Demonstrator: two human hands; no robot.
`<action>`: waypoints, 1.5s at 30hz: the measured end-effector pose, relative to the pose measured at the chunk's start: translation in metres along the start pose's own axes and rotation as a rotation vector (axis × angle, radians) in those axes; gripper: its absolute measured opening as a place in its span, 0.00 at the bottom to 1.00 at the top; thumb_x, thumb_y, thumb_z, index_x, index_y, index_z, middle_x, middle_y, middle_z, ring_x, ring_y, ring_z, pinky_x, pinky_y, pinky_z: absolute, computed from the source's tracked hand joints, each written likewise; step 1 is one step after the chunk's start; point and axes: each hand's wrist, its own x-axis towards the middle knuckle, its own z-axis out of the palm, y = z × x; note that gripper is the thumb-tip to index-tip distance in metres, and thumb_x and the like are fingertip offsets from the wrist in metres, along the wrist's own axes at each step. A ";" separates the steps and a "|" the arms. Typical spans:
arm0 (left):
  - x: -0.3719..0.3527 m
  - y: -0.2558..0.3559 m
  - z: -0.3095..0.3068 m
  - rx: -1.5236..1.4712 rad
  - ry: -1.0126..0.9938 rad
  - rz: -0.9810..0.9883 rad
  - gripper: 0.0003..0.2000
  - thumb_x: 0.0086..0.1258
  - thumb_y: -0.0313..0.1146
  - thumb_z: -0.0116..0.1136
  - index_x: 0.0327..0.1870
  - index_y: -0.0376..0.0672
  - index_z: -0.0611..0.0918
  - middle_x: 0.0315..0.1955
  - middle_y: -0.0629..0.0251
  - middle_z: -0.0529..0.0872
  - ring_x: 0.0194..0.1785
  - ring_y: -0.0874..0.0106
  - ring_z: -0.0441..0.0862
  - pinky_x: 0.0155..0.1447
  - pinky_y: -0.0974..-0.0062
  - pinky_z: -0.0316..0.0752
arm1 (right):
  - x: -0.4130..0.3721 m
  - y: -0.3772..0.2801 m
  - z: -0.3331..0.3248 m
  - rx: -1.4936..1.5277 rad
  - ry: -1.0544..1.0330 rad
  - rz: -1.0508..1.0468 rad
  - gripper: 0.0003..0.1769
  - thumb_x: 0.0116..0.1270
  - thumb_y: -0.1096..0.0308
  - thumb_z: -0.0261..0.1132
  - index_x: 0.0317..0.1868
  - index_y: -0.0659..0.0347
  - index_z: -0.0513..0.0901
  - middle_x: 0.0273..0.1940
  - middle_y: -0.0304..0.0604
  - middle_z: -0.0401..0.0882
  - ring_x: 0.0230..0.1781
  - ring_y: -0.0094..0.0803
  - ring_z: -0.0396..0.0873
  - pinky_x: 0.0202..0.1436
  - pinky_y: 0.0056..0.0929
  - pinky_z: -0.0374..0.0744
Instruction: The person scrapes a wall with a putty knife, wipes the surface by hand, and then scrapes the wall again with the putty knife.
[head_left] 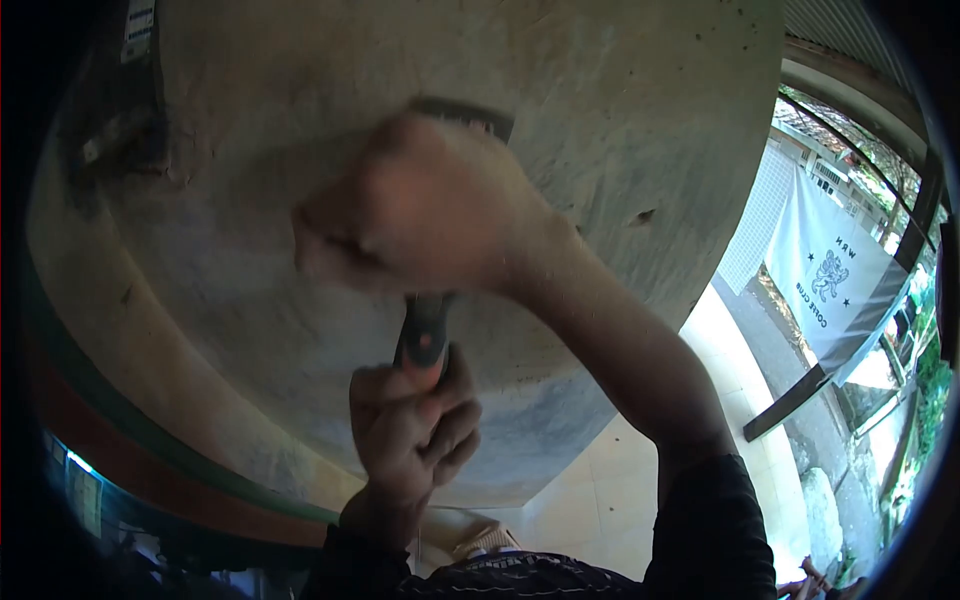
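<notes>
Low in the middle of the head view, my left hand (410, 430) is closed around the grip of a tool with a black and orange handle (426, 335). The tool points up toward the wall, and its upper end disappears behind my right hand (430, 205). That right hand is smeared by motion, its fingers curled in, in front of the rough grey-brown wall (620, 130). A dark flat piece with faint marks, like a blade (475, 113), sticks out just above the right knuckles. I cannot tell what the right fingers hold.
The wall has small pits and a chipped hole (642, 216). Pale floor tiles (590, 475) run along its foot. On the right hangs a white banner (825, 270) near a dark post (785, 403). A dark box-like fixture (125, 135) is at the upper left.
</notes>
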 end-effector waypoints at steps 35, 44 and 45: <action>0.015 -0.023 -0.028 0.113 -0.217 0.095 0.03 0.62 0.22 0.48 0.29 0.35 0.69 0.22 0.67 0.68 0.15 0.85 0.59 0.13 0.86 0.54 | -0.029 0.006 0.009 -0.036 0.102 -0.007 0.12 0.55 0.63 0.60 0.17 0.57 0.75 0.13 0.39 0.73 0.16 0.36 0.78 0.17 0.38 0.76; -0.031 -0.070 -0.082 0.130 -0.062 0.011 0.07 0.63 0.22 0.51 0.26 0.34 0.68 0.23 0.65 0.69 0.18 0.85 0.62 0.15 0.85 0.56 | -0.097 -0.030 0.078 0.126 0.197 -0.062 0.10 0.56 0.65 0.60 0.20 0.57 0.76 0.14 0.37 0.72 0.16 0.31 0.78 0.16 0.34 0.75; -0.028 -0.067 -0.081 0.127 -0.110 0.011 0.07 0.63 0.22 0.52 0.25 0.33 0.68 0.23 0.65 0.69 0.18 0.85 0.62 0.15 0.85 0.56 | -0.094 -0.025 0.070 0.084 0.169 -0.086 0.10 0.55 0.65 0.61 0.20 0.57 0.75 0.14 0.36 0.72 0.16 0.31 0.78 0.17 0.33 0.75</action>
